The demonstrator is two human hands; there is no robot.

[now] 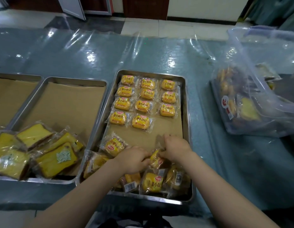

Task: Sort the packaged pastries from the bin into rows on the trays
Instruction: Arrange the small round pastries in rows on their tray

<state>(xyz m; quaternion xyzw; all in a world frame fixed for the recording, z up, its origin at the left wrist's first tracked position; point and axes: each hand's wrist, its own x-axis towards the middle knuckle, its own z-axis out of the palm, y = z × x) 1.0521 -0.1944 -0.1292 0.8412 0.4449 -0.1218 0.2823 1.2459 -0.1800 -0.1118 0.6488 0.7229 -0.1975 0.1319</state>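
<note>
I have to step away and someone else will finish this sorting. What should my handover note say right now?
Left hand and right hand: both grip one bun packet over the near end of the right tray.
Done: eleven bun packets in rows, fourth row missing one.
Left: loose packets at the near end; cake slices piled unsorted in the middle tray; more in the bin.

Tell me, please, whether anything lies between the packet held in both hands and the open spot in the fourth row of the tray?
Nothing visible does. The packet, held by the left hand and right hand, faces only bare brown liner up to the open spot.
</note>
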